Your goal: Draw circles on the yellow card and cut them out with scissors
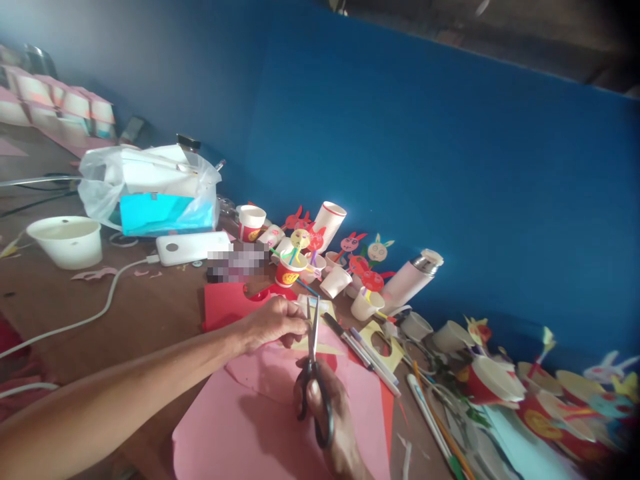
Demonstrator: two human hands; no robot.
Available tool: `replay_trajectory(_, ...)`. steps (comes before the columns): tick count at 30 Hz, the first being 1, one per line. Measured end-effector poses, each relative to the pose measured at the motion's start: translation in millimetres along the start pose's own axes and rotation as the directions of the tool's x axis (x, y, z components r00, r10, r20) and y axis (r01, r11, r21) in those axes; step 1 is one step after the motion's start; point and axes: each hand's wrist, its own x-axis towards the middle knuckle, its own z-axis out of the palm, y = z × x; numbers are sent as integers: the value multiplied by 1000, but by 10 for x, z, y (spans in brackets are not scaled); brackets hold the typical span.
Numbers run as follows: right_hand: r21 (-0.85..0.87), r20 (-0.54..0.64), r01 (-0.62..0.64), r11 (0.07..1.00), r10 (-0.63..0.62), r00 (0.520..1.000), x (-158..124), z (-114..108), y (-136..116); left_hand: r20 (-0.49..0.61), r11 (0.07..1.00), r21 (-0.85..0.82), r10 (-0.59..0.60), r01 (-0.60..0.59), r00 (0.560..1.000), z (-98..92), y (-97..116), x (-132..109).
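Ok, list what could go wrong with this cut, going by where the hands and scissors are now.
1. The left hand pinches a small yellow paper piece right beside the blades of the black-handled metal scissors in the right hand; a snip might nick its fingertips.
2. The large pink paper sheet lies under the cut and could get snipped too.
3. Loose slim pens lie beside the sheet; a nudge may roll them.

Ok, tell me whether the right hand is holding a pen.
No, the right hand grips scissors with black handles over pink paper.
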Motion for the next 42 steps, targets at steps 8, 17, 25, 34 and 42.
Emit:
replay_trajectory(8,-45,3,-24,999,24,1000,-9,5,-59,-8,1000,10,9,-9,1000,-11,-78,48)
replay_trajectory(17,-58,7,-43,997,44,999,-12,17,-73,-41,1000,1,-2,2,999,29,-33,12)
replay_trajectory(25,-77,8,-1,997,2,1000,-14,16,-98,-29,1000,-12,-7,6,1000,35,-22,15)
replay_trajectory(34,-90,-25,3,996,-5,1000,-27,4,-97,-29,1000,-11,6,-6,1000,17,-64,36)
replay_trajectory(42,-144,-41,-9,989,3,999,-25,12,-128,-35,1000,-25,-12,11,999,14,-78,53)
